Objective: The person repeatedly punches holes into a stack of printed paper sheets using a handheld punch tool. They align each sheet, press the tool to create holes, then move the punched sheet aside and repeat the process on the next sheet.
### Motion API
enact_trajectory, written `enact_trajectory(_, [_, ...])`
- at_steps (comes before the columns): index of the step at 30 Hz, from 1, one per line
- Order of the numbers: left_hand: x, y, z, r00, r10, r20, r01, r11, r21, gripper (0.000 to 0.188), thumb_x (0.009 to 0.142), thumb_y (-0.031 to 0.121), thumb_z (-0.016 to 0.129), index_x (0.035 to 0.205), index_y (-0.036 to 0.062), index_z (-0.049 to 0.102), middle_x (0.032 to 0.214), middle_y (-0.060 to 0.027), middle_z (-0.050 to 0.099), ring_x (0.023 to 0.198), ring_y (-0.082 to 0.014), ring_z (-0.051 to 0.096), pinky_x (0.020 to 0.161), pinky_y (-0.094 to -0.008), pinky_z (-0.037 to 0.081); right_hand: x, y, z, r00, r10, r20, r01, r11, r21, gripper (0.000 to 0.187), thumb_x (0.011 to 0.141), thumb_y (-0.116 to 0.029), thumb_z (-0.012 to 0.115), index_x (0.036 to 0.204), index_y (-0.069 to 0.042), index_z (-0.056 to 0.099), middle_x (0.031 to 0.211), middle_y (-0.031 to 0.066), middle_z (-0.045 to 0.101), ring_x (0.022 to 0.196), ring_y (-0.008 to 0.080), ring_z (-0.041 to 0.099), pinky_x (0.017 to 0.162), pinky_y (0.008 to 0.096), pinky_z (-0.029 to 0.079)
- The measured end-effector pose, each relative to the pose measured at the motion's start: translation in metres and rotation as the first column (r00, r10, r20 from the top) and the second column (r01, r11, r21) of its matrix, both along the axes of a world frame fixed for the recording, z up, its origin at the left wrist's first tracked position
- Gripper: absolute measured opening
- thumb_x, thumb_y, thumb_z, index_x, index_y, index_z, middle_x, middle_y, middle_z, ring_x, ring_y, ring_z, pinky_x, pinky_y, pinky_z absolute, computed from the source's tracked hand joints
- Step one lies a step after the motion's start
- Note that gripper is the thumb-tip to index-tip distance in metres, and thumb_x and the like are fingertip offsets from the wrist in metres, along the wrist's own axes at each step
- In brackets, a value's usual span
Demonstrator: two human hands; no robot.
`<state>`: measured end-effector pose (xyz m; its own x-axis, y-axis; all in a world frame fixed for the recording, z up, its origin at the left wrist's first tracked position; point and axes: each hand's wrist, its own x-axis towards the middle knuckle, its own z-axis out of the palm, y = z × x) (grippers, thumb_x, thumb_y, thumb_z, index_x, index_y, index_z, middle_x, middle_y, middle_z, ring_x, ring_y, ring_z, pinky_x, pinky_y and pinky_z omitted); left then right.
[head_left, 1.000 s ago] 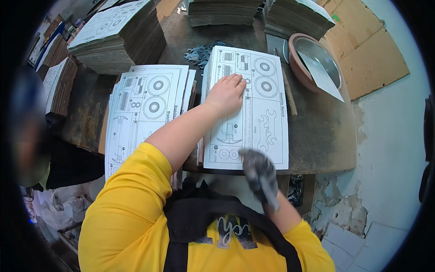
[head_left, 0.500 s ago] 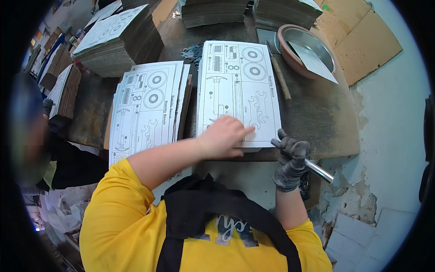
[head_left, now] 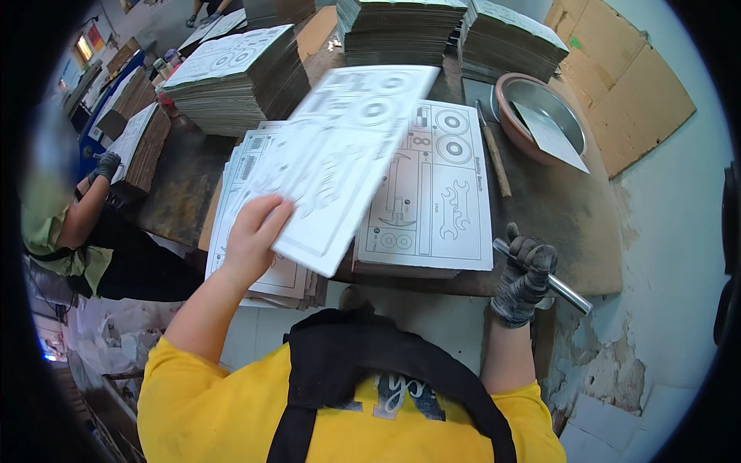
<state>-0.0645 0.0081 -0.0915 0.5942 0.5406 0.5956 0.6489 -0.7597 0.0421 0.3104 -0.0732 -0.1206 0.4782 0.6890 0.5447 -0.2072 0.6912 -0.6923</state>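
My bare left hand [head_left: 251, 239] pinches the near left corner of a white printed sheet [head_left: 332, 170], blurred by motion. The sheet slants in the air over the gap between two piles and hides parts of both. Below it to the right lies a squared pile of matching sheets [head_left: 455, 239], printed with wrench and hammer outlines and round discs. Under my left hand is a second, less even pile [head_left: 282, 282]. My right hand [head_left: 525, 278], in a grey glove, is wrapped round a shiny metal rod [head_left: 573, 295] beyond the table's near edge, right of the squared pile.
A wooden-handled tool [head_left: 495, 162] lies right of the squared pile. Beyond it stands a pinkish basin [head_left: 513, 127] with a card leaning in it. Tall stacks [head_left: 231, 89] line the table's far side. At the left, a co-worker's gloved hand [head_left: 106, 164] is beside another stack.
My left hand has lifted a sheet off the right pile and carried it left. My right hand keeps its hold on the rod. The whole view has shifted slightly.
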Motion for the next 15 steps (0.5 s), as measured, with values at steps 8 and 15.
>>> enact_trajectory(8, [-0.078, -0.036, -0.053, 0.944, 0.070, -0.321, -0.241, 0.812, -0.532, 0.040, 0.070, -0.005, 0.055, 0.109, 0.0049, 0.056, 0.118, -0.0143, 0.053, 0.110, -0.0296, 0.050, 0.092, -0.0377, 0.042, -0.023, 0.045, -0.003, 0.994, 0.084, -0.077, -0.092, 0.990, -0.111, 0.034, 0.084, -0.024, 0.056, 0.060, -0.011, 0.035, 0.054, -0.0006, 0.032, 0.055, 0.0133, 0.038, 0.090, 0.0465, 0.043])
enact_trajectory(15, [0.103, 0.088, -0.049, 0.965, -0.252, 0.074, 0.259, 0.865, -0.430, 0.044, 0.073, 0.001, 0.056, 0.116, 0.0013, 0.050, 0.124, -0.0161, 0.047, 0.115, -0.0310, 0.046, 0.095, -0.0368, 0.040, -0.044, 0.149, -0.022, 0.985, 0.158, -0.073, -0.168, 0.974, -0.155, 0.029, 0.082, -0.024, 0.059, 0.063, -0.009, 0.043, 0.060, 0.0015, 0.043, 0.060, 0.0135, 0.045, 0.092, 0.0462, 0.042])
